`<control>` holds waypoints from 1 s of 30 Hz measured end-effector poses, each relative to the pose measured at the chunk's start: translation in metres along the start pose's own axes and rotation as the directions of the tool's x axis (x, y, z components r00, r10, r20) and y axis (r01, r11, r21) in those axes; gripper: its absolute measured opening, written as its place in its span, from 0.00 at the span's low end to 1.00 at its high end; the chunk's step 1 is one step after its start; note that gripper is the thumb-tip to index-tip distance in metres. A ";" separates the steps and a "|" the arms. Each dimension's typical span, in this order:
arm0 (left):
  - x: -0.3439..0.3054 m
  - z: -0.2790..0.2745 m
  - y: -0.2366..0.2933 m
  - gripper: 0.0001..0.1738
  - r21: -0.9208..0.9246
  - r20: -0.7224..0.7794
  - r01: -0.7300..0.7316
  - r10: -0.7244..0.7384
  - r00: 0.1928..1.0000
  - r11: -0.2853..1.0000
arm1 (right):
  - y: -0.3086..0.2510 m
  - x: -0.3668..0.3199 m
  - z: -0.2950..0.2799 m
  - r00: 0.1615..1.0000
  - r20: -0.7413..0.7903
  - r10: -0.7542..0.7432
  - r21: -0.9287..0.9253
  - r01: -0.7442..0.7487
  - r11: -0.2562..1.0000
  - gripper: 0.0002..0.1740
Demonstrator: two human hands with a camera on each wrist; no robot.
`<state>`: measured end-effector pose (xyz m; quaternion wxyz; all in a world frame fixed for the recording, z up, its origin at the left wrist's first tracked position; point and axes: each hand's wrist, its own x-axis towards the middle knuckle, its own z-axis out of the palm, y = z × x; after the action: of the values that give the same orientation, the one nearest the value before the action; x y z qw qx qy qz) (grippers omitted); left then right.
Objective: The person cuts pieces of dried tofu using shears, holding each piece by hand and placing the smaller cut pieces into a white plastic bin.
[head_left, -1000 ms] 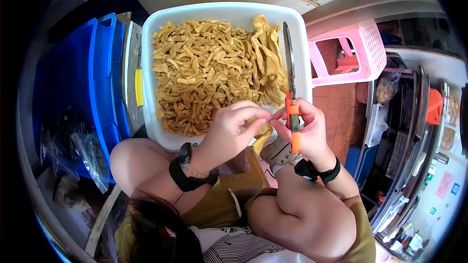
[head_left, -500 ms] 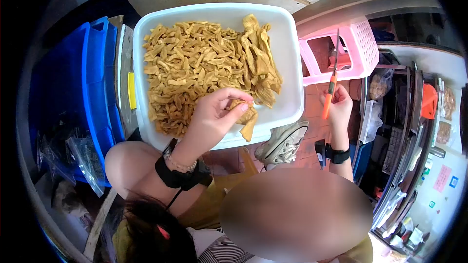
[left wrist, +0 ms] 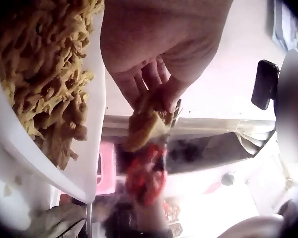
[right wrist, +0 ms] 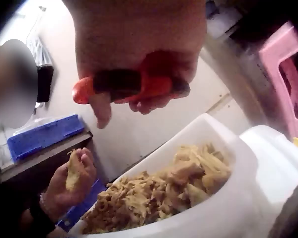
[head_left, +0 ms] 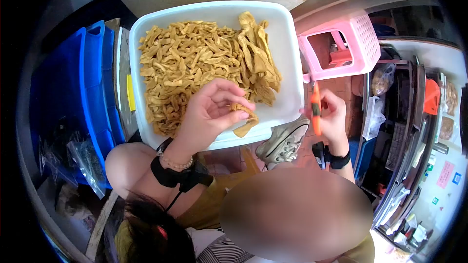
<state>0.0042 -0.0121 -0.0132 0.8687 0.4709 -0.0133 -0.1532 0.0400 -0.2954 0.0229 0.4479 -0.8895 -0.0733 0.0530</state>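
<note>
My left hand (head_left: 207, 109) pinches a limp yellow-brown strip (head_left: 247, 127), like preserved vegetable, between thumb and fingers over the tub's near edge. The strip (left wrist: 145, 130) hangs below the fingertips in the left wrist view. To the right of the tub, my right hand (head_left: 334, 122) holds scissors with orange and black handles (head_left: 316, 112). Fingers poke out past the handles (right wrist: 124, 85) in the right wrist view. The white tub (head_left: 287, 14) holds a heap of small cut yellow-brown pieces (head_left: 190, 63) at left and longer whole ones (head_left: 258, 63) at right.
A pink plastic stool (head_left: 368, 44) stands right of the tub. Blue crates (head_left: 90, 83) are at the left. A shoe (head_left: 283, 143) rests on the floor by the tub's near corner. Shelves with bags (head_left: 382, 80) line the right side.
The hands have parted from each other. My right hand swung out right with the scissors, then came slightly back. My left hand moved left over the tub with the strip.
</note>
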 end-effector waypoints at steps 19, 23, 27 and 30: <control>-0.002 -0.017 0.030 0.14 0.050 -0.099 -0.105 0.109 0.989 0.993 | -0.022 -0.006 0.003 0.838 0.296 -0.459 -0.441 0.546 0.712 0.25; -0.002 -0.017 0.029 0.13 0.030 -0.071 -0.119 0.121 0.990 0.992 | -0.023 -0.006 0.003 0.844 0.296 -0.448 -0.476 0.537 0.696 0.24; -0.003 -0.019 0.030 0.12 -0.008 -0.041 -0.064 0.063 0.997 0.998 | -0.023 -0.005 0.004 0.846 0.302 -0.440 -0.472 0.533 0.702 0.23; -0.003 -0.018 0.029 0.13 -0.012 -0.054 -0.042 0.041 0.998 0.999 | -0.022 -0.006 0.005 0.845 0.308 -0.436 -0.465 0.534 0.706 0.23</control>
<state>0.0119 0.0181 0.0006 0.8748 0.4688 0.0015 -0.1225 0.0317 -0.2792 0.0377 0.1720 -0.9184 -0.3560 -0.0116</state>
